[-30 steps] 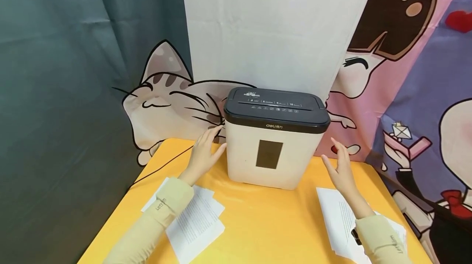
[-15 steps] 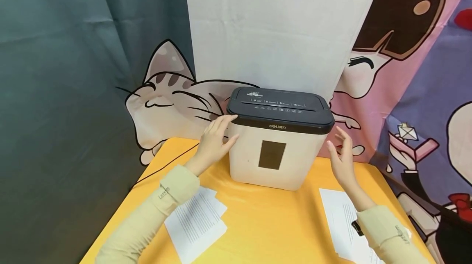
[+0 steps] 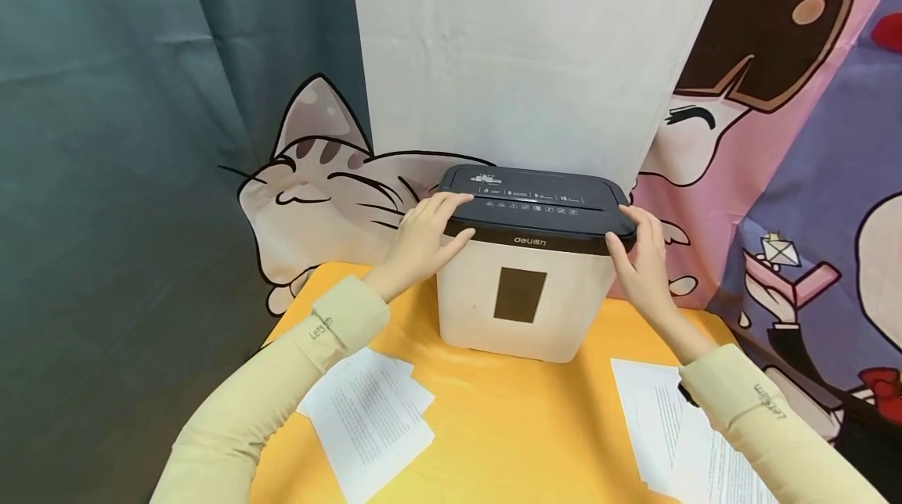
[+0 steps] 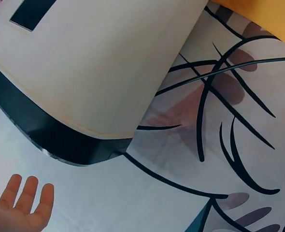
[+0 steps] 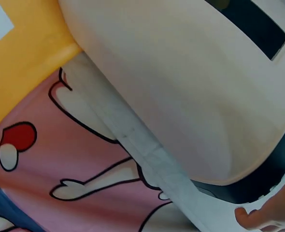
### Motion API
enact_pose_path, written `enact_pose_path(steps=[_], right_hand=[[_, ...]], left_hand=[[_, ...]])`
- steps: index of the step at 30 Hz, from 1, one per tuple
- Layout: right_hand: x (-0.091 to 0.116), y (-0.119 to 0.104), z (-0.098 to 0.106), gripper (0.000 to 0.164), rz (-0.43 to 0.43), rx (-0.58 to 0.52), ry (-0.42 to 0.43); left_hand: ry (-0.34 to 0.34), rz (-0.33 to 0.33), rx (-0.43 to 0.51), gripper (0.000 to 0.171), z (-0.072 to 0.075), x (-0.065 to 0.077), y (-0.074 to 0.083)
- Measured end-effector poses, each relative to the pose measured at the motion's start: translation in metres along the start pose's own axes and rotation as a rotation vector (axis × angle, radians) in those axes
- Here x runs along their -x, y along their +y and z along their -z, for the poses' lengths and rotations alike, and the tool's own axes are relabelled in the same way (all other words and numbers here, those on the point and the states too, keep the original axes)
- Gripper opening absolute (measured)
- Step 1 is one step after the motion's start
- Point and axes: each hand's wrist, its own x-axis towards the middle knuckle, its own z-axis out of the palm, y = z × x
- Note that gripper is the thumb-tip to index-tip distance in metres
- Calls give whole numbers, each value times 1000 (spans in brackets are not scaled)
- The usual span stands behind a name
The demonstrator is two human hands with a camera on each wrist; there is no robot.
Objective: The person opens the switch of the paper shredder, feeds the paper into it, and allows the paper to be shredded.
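A paper shredder (image 3: 517,300) with a pale bin body and a dark lid (image 3: 543,199) stands upright on the yellow table. My left hand (image 3: 423,242) is at the lid's front left corner, its fingers extended over the edge. In the left wrist view the fingers of that hand (image 4: 24,205) are spread, with a gap to the lid in that picture. At the front right corner of the lid is my right hand (image 3: 643,269), thumb in front and fingers reaching over the rim. The right wrist view shows part of the right hand (image 5: 273,210) near the lid's corner; contact cannot be told.
Printed sheets (image 3: 373,418) lie on the yellow table (image 3: 507,433) at the left, and another stack of papers (image 3: 648,426) at the right, partly under the right forearm. Behind the shredder hangs a cartoon-printed cloth (image 3: 535,58). A thin black cord (image 4: 249,62) runs beside the shredder.
Both hands have risen from beside the shredder's body to its lid. The left hand has moved up and rightward, the right hand up and inward. The shredder stands where it was.
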Motion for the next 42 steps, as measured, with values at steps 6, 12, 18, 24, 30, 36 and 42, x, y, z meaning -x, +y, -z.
enact_pose_path(steps=[6, 12, 18, 24, 30, 36, 42], right_hand=[[-19, -7, 0, 42, 29, 75, -90], [-41, -12, 0, 45, -35, 184, -207], [-66, -6, -6, 44, -130, 355, -288], [-78, 3, -11, 45, -188, 437, -382], [-80, 6, -14, 43, -190, 499, -467], [-80, 4, -15, 40, -177, 552, -512], [-78, 5, -15, 40, -179, 553, -502]], left_hand=[[-75, -11, 41, 45, 5, -25, -3], [-98, 34, 54, 43, 3, -47, -7], [-115, 91, 40, 43, -16, -58, -7], [-160, 105, -1, 42, -27, -63, -8], [-322, 72, -27, 49, -28, -67, -12], [-404, 84, -73, 52, -31, -72, -18], [-430, 122, -107, 57, -36, -82, -23]])
